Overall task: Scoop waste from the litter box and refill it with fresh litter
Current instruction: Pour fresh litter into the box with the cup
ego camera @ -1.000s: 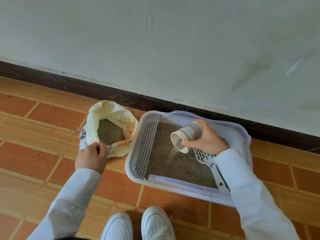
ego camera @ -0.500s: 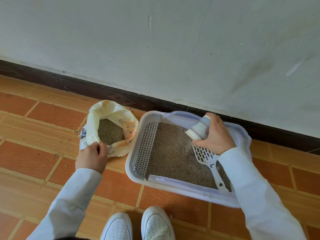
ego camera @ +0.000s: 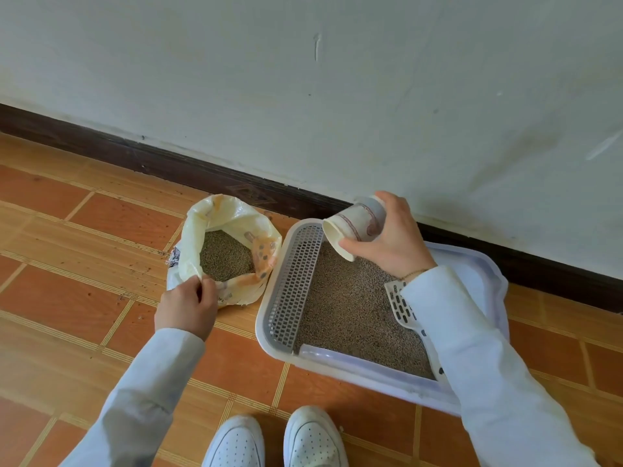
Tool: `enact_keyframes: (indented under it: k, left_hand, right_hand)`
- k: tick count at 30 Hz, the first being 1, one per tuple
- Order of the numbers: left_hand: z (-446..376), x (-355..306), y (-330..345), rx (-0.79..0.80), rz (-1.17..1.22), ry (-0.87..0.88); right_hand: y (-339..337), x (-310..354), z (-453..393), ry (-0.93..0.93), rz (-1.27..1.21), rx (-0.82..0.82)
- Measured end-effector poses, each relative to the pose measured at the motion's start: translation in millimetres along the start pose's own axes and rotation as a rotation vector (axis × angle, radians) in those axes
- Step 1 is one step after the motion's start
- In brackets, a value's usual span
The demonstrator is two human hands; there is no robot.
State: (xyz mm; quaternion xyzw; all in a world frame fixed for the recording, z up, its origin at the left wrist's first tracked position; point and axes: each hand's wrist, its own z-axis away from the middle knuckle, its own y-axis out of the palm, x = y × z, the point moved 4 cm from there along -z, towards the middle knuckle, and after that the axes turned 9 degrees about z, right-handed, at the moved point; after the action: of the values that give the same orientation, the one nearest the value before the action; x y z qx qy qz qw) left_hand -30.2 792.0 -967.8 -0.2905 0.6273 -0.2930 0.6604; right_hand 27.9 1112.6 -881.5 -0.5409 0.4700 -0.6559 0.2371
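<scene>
Tile floor (ego camera: 84, 230) | bag (ego camera: 232, 214) w/ litter, L hand (ego camera: 185, 308) pinching rim | R hand (ego camera: 392, 241) gripping tipped cup (ego camera: 354, 224)

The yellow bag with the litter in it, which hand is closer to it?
Left. The left hand pinches the near rim of the litter bag. The right hand holds a paper cup over the litter box, beside the bag.
</scene>
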Motion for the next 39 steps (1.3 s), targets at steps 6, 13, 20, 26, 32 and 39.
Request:
enact_keyframes:
  k: [6, 13, 20, 26, 32, 39]
  left_hand:
    - [-4.5, 6.3, -6.1, -0.009, 0.033, -0.014]
    - [-2.8, 3.8, -9.5, 0.008, 0.068, -0.022]
    - [-1.6, 9.0, -13.2, 0.033, 0.109, -0.025]
    - [0.2, 17.4, -18.9, 0.018, 0.138, -0.029]
    - [0.1, 18.2, -21.0, 0.033, 0.134, -0.016]
    - [-0.1, 19.9, -23.5, 0.022, 0.148, -0.011]
  right_hand:
    - [5.1, 32.6, -27.9, -0.104, 0.126, -0.020]
    - [64.2, 88.0, -46.5, -0.098, -0.167, 0.231]
    - [128.6, 139.4, -45.7, -0.245, -0.087, 0.463]
    - [159.5, 148.4, -52.6, -0.320, 0.087, 0.526]
    - [181.4, 160.1, -49.5, -0.401, 0.220, 0.616]
    - [182.3, 164.4, -50.6, -0.397, 0.220, 0.562]
